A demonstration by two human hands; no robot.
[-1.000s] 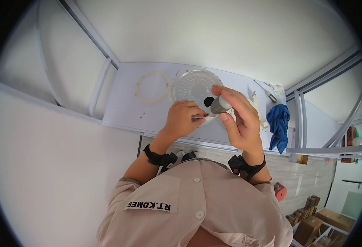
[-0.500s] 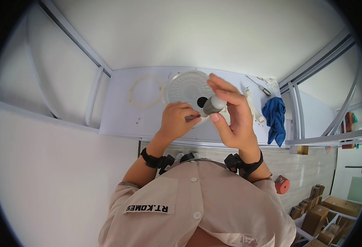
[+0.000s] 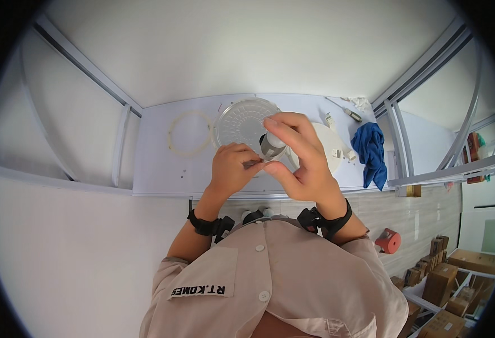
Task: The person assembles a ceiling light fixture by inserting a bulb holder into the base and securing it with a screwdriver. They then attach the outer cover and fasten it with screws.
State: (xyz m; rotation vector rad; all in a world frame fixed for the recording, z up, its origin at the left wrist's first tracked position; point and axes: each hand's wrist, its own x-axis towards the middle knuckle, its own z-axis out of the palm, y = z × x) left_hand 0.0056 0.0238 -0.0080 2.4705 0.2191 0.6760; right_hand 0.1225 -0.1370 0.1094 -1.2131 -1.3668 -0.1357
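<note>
Grey-and-white cylinder [image 3: 274, 147] tilts above the surface [image 3: 157, 174], between spread thumb and fingers of the right hand [image 3: 308, 163], their exact contact unclear; the left hand [image 3: 230, 170] pinches a thin dark piece [image 3: 252, 164] close by, seemingly for steadiness. Beyond lies a clear ribbed disc [image 3: 236, 121]; rightward, a blue cloth [image 3: 369, 149].
</note>
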